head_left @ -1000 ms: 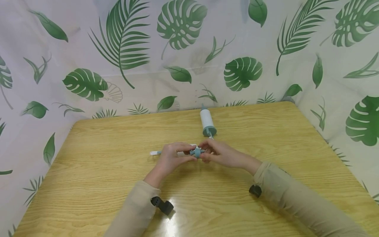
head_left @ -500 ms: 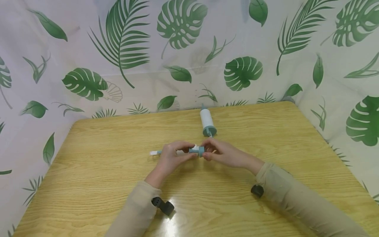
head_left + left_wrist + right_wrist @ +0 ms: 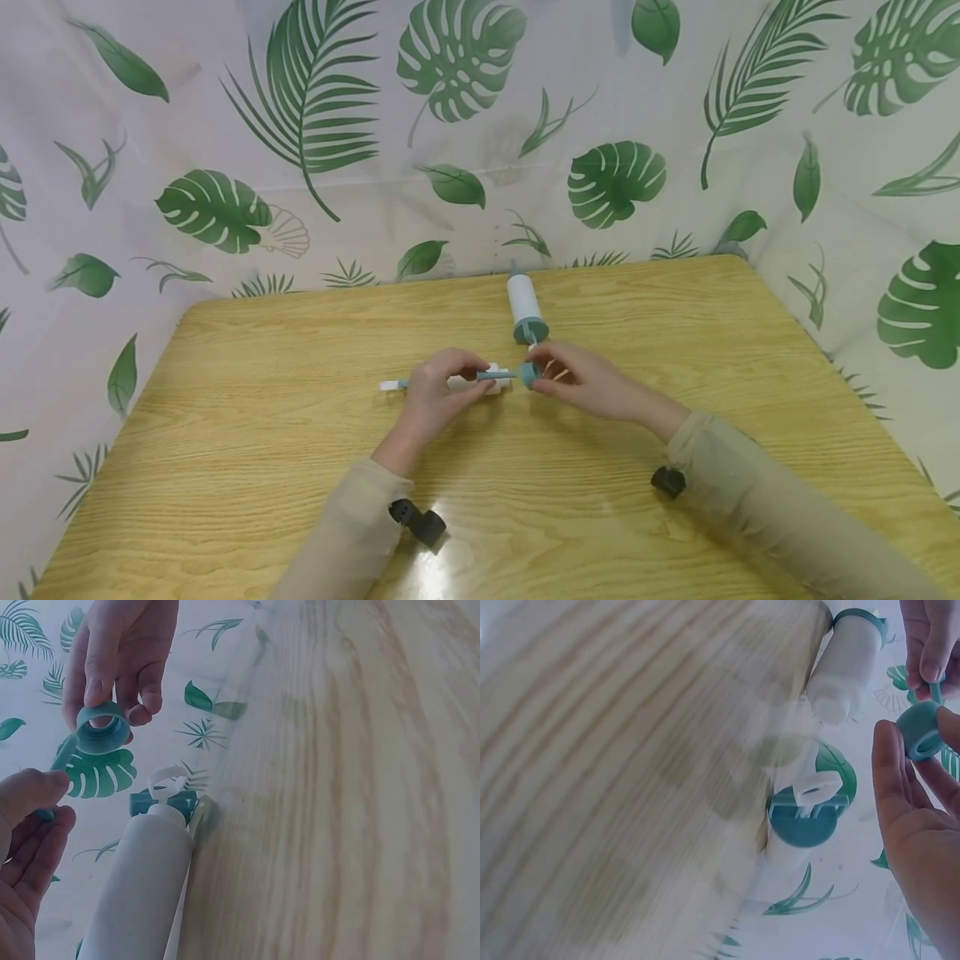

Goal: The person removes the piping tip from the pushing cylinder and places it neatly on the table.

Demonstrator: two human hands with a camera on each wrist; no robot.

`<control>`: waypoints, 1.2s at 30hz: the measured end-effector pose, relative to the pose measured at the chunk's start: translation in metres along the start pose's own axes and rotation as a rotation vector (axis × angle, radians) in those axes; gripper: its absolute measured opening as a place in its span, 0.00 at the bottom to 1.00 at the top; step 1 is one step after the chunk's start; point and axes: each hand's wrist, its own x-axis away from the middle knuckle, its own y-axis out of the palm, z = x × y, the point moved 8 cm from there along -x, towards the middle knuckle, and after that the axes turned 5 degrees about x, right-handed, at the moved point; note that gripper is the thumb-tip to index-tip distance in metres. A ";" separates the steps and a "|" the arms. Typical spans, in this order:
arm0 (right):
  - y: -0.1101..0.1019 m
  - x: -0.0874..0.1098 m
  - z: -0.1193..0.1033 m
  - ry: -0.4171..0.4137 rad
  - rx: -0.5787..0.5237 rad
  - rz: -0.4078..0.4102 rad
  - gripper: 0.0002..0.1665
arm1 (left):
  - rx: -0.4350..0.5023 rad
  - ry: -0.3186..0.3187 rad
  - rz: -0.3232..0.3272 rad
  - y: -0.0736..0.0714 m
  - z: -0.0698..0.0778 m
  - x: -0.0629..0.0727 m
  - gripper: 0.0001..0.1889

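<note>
In the head view my left hand [image 3: 438, 392] pinches a slim teal nozzle [image 3: 491, 376] between thumb and fingers. Facing it, my right hand [image 3: 592, 383] holds a teal screw ring [image 3: 529, 375] by its edge. The ring's threaded opening [image 3: 105, 735] shows in the left wrist view, where the nozzle's end overlaps it. Behind my left hand lies a white syringe-like barrel [image 3: 457, 383] with a bare neck [image 3: 166, 813], partly hidden by the hand. From its left end sticks out a teal rod with a white handle [image 3: 390, 386].
A second white syringe-like barrel [image 3: 522, 300] lies just beyond my right hand, its teal tip toward the wall. Its teal end cap [image 3: 804, 825] carries a white handle [image 3: 817, 786]. The wooden table [image 3: 300, 483] meets a leaf-printed cloth [image 3: 360, 217] at the back.
My right hand has moved right with the screw ring, sliding it along the nozzle to the tip and off to the right. My left hand stays nearly in place, holding the nozzle.
</note>
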 end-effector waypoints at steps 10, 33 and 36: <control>-0.007 0.007 0.014 0.023 0.059 0.012 0.22 | -0.077 0.053 0.014 0.009 0.005 -0.003 0.07; -0.023 0.016 0.049 0.075 0.200 -0.035 0.19 | -0.470 -0.071 -0.167 0.063 0.001 -0.023 0.04; -0.023 0.016 0.054 0.080 0.220 -0.051 0.18 | -0.533 -0.102 -0.175 0.066 -0.002 -0.024 0.05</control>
